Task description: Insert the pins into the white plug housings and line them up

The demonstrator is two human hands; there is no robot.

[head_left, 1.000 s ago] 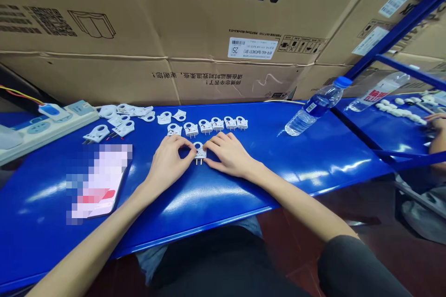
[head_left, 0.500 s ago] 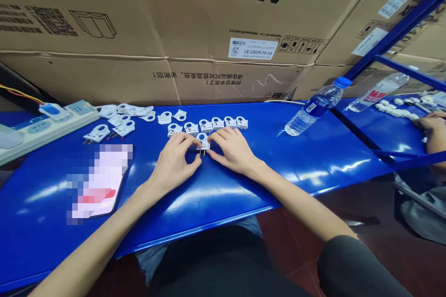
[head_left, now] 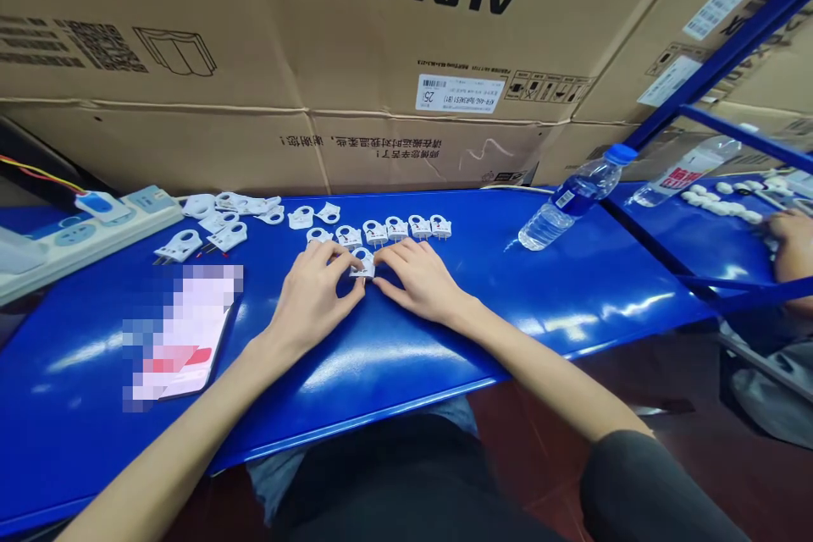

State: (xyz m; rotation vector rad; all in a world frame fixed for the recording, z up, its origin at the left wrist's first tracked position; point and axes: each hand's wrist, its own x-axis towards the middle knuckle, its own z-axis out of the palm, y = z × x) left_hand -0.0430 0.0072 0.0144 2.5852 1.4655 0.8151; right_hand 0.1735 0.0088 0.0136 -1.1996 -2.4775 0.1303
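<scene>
A white plug (head_left: pixel 363 260) with a ring-shaped handle is between my two hands, low over the blue table. My left hand (head_left: pixel 314 279) pinches its left side, fingers curled and thumb below. At the plug's right edge, the fingers and thumb of my right hand (head_left: pixel 416 275) are closed on it. Its pins are mostly hidden. Just behind my fingers stands a row of several similar white plugs (head_left: pixel 397 227), ring handles up; my left fingers partly cover the leftmost.
More white plugs (head_left: pixel 225 212) lie loosely at the back left, beside a power strip (head_left: pixel 82 233). A phone (head_left: pixel 184 339) lies on the blue table (head_left: pixel 394 373). A water bottle (head_left: pixel 568 199) stands right. Cardboard (head_left: pixel 305 59) backs the table. Another person's hand (head_left: pixel 793 246) is far right.
The plug between my hands has shifted slightly left and tilted, and its pins show less than before. Both hands have moved only a little.
</scene>
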